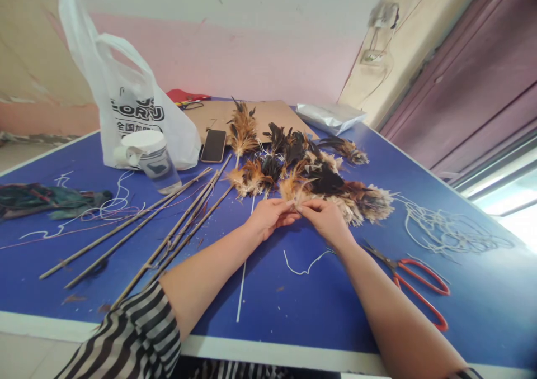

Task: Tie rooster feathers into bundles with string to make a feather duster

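Both hands meet over the blue table, fingertips nearly touching. My left hand is closed in a pinch on the base of a small tuft of orange-brown feathers. Beside it, my right hand also pinches at the base of that tuft. Just beyond the hands lie several loose bunches of dark, brown and cream feathers. A short piece of white string lies on the table below my right hand. Red-handled scissors lie with blades apart, to the right of my right forearm.
Several thin sticks lie to the left of my left forearm. Behind them stand a lidded cup and a white plastic bag. A phone lies by a cardboard sheet. Tangled white string is at right.
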Action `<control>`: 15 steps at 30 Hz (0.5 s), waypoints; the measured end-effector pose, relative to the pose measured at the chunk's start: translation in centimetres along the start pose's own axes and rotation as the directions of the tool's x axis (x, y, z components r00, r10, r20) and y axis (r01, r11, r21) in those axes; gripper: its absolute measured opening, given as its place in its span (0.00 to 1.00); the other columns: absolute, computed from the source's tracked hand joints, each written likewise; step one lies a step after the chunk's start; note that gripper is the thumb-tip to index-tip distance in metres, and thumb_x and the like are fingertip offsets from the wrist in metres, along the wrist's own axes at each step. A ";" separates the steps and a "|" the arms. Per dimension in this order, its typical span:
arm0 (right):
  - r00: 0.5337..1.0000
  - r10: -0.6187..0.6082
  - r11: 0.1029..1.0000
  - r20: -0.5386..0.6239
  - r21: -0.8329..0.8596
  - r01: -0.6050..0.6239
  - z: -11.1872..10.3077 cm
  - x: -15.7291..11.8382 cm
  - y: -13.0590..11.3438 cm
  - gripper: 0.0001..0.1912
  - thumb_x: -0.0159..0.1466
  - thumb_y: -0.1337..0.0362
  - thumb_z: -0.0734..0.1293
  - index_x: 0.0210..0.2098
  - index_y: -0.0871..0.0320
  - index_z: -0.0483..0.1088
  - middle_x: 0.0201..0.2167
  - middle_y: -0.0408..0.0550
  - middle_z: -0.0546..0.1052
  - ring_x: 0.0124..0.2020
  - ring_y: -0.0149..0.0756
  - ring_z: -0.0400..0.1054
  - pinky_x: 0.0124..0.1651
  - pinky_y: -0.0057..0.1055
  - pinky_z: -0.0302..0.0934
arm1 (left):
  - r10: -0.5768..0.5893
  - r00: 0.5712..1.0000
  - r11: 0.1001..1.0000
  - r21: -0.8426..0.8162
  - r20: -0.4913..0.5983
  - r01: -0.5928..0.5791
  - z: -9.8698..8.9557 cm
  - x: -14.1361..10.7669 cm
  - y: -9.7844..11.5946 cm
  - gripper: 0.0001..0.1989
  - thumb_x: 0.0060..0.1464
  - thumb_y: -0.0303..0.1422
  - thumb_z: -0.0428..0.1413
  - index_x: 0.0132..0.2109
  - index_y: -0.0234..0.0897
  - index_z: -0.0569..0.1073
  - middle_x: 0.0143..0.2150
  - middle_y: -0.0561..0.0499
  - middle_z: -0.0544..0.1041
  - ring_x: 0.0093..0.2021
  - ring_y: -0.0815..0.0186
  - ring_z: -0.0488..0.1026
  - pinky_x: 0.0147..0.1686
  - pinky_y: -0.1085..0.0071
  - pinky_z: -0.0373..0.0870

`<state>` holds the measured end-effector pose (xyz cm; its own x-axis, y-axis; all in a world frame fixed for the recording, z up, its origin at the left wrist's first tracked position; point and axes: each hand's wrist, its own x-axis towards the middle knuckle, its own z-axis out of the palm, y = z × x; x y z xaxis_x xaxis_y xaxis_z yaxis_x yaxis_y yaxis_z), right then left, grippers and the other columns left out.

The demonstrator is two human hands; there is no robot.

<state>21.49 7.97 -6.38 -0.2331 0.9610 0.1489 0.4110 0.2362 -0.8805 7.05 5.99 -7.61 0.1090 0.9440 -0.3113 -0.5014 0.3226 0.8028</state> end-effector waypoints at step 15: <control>0.998 -0.011 0.998 0.061 0.066 0.007 -0.9 0.7 1.2 0.10 0.49 0.59 0.68 0.23 0.60 0.69 0.19 0.41 0.69 0.21 0.27 0.57 0.26 0.27 0.51 | 0.021 0.996 0.994 0.101 0.081 -0.029 -0.4 0.3 -0.4 0.04 0.45 0.26 0.59 0.28 0.27 0.75 0.25 0.46 0.75 0.23 0.74 0.71 0.27 0.78 0.70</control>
<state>22.62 9.01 -6.90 -0.2911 0.9477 0.1309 0.3501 0.2329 -0.9073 6.90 6.07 -8.25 0.1674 0.9531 -0.2520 -0.4151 0.3000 0.8589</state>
